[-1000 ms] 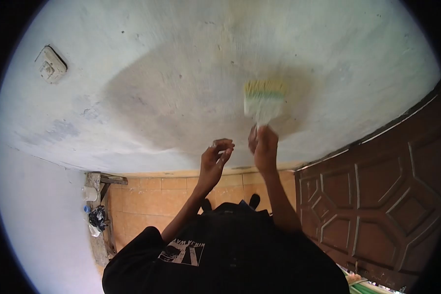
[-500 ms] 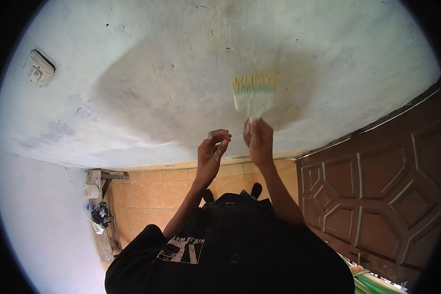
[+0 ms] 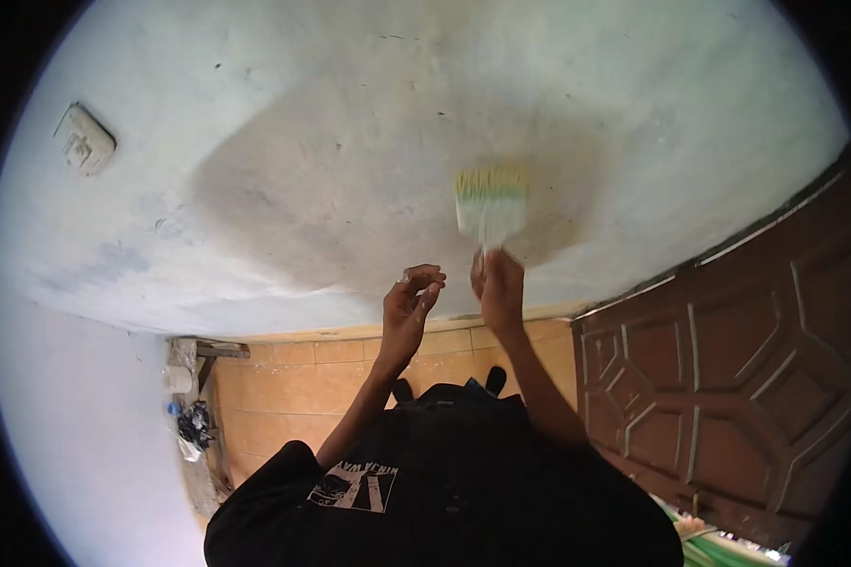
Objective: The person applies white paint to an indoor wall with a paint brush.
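Nearest the camera, a black shirt (image 3: pixel 444 472) with a white print fills the lower middle of the view, and both forearms are raised from it toward the wall.

The left hand (image 3: pixel 408 302) is held loosely curled, thumb and fingers nearly pinched together; nothing can be made out in it. Just beside it, and a little farther forward, the right hand (image 3: pixel 499 288) is closed around the handle of a paintbrush (image 3: pixel 490 203). The brush's long axis runs straight on from the right hand's fingers, away from the body, with the pale, yellow-tipped bristles at the far end. The bristles are blurred; they appear to lie against the wall (image 3: pixel 350 113), though contact cannot be confirmed.

The brush sits at the right-hand part of a wide darker patch (image 3: pixel 284 208), with open wall above it and to the left. A switch plate (image 3: pixel 83 140) is seen well apart at far left. To the right, the wall is bounded by the frame of a panelled wooden door (image 3: pixel 728 359). Below, tiled floor (image 3: pixel 293 378) is visible.
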Available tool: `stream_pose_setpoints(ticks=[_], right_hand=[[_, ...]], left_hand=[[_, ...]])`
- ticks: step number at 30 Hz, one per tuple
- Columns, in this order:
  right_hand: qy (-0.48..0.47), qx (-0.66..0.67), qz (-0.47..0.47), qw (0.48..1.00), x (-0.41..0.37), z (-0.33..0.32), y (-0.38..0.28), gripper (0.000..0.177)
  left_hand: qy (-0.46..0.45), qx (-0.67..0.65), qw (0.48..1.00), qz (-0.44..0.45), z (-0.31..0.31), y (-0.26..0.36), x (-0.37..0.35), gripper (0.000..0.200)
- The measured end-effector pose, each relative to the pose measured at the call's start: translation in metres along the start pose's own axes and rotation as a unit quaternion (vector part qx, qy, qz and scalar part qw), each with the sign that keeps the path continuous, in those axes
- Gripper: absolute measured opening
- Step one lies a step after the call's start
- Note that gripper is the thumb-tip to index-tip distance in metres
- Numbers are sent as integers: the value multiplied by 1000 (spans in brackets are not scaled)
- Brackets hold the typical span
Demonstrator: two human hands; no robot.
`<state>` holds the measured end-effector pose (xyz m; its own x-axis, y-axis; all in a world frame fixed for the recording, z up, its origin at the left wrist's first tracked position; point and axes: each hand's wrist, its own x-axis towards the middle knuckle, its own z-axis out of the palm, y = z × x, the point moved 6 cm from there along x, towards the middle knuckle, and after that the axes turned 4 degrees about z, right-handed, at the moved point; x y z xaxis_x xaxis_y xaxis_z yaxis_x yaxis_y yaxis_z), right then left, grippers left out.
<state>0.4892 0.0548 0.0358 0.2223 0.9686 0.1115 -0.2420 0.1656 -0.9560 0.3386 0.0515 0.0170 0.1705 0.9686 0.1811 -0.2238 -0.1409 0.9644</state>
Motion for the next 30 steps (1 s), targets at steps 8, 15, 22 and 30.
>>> stream_pose_setpoints(ticks=[8, 15, 22, 30], right_hand=[[7, -55, -59, 997, 31, -12, 23, 42], [-9, 5, 38, 999, -15, -16, 41, 41], [-52, -3, -73, 996, 42, 19, -76, 39], [-13, -74, 34, 997, -23, -14, 54, 40]], left_hand=[[-59, -4, 998, -5, 17, 11, 4, 22], [-12, -8, 1000, -4, 6, 7, 0, 24], [-39, -10, 999, -2, 16, 14, 4, 18], [-51, -37, 998, -16, 17, -1, 1, 20]])
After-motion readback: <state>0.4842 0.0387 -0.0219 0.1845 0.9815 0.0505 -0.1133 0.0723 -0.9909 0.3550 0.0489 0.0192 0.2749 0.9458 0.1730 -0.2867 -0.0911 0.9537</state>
